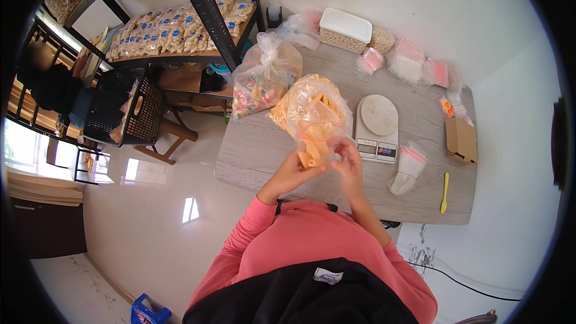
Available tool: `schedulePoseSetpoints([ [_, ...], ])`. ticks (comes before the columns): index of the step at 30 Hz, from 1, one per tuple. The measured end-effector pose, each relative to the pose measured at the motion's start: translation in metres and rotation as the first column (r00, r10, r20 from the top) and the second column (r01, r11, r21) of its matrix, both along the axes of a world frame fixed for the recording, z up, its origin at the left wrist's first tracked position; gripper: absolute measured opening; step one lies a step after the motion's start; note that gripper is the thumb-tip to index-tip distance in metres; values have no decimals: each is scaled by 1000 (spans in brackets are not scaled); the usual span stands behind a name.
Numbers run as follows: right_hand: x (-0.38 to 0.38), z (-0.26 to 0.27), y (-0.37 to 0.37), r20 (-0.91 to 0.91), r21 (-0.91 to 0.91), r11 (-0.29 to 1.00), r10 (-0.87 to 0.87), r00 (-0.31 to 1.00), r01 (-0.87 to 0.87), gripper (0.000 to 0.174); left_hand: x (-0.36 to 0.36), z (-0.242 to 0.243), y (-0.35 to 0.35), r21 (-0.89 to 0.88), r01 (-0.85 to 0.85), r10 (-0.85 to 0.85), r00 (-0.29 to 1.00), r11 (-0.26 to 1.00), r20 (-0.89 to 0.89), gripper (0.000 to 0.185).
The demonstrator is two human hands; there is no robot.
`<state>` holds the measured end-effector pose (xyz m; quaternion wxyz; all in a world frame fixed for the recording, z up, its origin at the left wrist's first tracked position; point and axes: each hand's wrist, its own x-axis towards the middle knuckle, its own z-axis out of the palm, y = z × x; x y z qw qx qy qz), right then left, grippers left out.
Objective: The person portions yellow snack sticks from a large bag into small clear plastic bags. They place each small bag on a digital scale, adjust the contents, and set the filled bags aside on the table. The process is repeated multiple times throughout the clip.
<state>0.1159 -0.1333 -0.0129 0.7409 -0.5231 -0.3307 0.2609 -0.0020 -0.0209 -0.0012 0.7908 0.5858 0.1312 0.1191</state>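
Note:
A small clear zip bag (318,146) with several orange tube-shaped snacks in it is held in front of me, over the table's front part. My left hand (294,174) grips its lower left side. At the bag's right edge, my right hand (349,164) pinches the plastic with thumb and fingers. Just behind, a large open clear bag (288,110) of the same orange snacks stands on the table, partly hidden by the small bag. A white kitchen scale (377,128) with a round platform sits to the right of my right hand.
A knotted bag of colourful packets (265,78) stands at the left. Bundled zip bags (408,168), a yellow spoon (444,193) and a cardboard box (461,140) lie right. A lidded peanut container (344,31) is by the wall. A person (49,76) is beside a black basket (148,117).

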Motion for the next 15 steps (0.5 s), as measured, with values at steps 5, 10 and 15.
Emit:
schedulePoseSetpoints([
  [5, -5, 20, 9, 198, -1, 1000, -29, 980, 30, 93, 4, 0, -2, 477, -145, 138, 989, 867, 49, 36],
  [10, -20, 23, 25, 97, 69, 985, -167, 981, 161, 97, 8, 4, -7, 627, -177, 179, 982, 759, 61, 36],
  [15, -19, 29, 24, -159, 42, 978, -194, 968, 203, 75, 9, 9, -9, 639, -230, 242, 968, 733, 71, 35],
])
